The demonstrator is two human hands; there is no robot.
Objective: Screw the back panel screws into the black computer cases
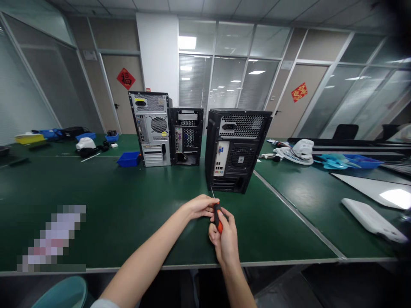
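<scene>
My right hand (224, 237) is wrapped round the red-and-black handle of a screwdriver (217, 216), whose thin shaft points up towards the lower left corner of a black computer tower (236, 147). My left hand (201, 206) reaches in from the left with its fingers curled against the top of the same handle. The tower stands upright on the green table (112, 214) with its rear panel facing me, just beyond both hands.
A silver tower (150, 128) and a second black tower (187, 136) stand further back, a blue tray (128, 159) beside them. Bins and tools lie at far left. To the right are a white device (372, 220), a white fan part (300, 152) and blue parts.
</scene>
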